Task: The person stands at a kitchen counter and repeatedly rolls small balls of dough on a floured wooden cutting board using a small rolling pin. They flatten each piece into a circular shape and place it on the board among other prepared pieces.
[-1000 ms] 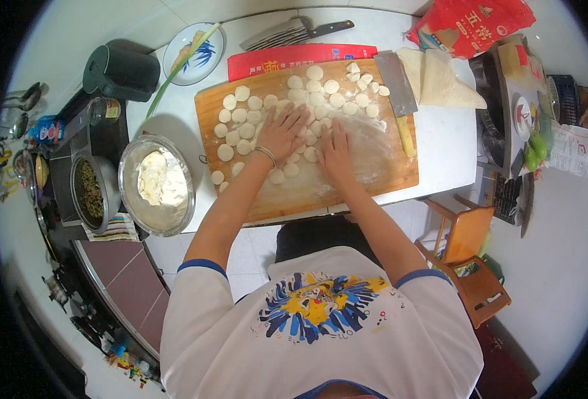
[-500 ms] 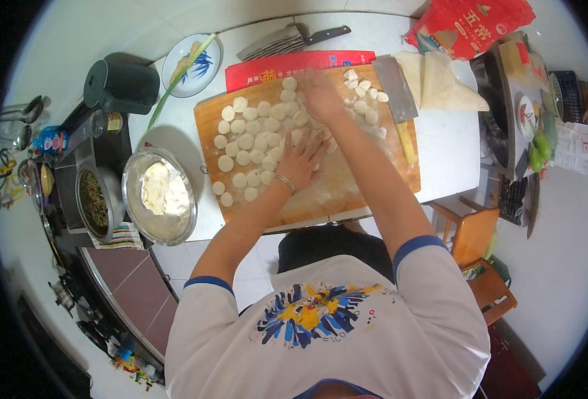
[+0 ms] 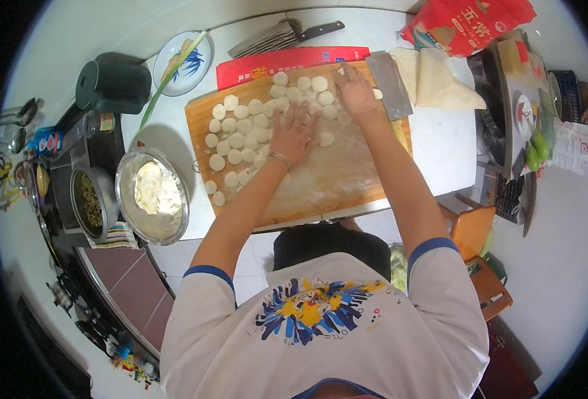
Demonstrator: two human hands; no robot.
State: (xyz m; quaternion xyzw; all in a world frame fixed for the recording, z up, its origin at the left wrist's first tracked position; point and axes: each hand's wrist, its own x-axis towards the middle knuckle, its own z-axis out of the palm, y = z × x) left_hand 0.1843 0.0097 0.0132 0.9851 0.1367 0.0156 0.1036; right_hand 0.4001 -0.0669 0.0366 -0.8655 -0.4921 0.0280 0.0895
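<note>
Several small, flattened dough rounds (image 3: 243, 126) lie on the left and middle of a floured wooden cutting board (image 3: 334, 193). My left hand (image 3: 295, 135) rests palm down on the rounds near the middle, its fingers spread and hiding some of them. Toward the far right of the board, my right hand (image 3: 358, 98) is also palm down with fingers stretched out, over dough pieces that it mostly covers. Just right of it lies a cleaver (image 3: 388, 86) with a yellowish handle. One loose dough piece (image 3: 326, 139) sits between my forearms.
Left of the board stands a metal bowl (image 3: 122, 193) of dough, with a bowl of dark green filling (image 3: 88, 203) beyond it. Behind are a red package (image 3: 287, 64), a second knife (image 3: 320, 30) and a plate (image 3: 201, 66) with a green onion. A pale cloth (image 3: 440, 80) lies at right.
My right hand has moved right, onto the dough pieces beside the cleaver, uncovering rounds at the board's far middle. My left hand has shifted slightly farther away over the rounds.
</note>
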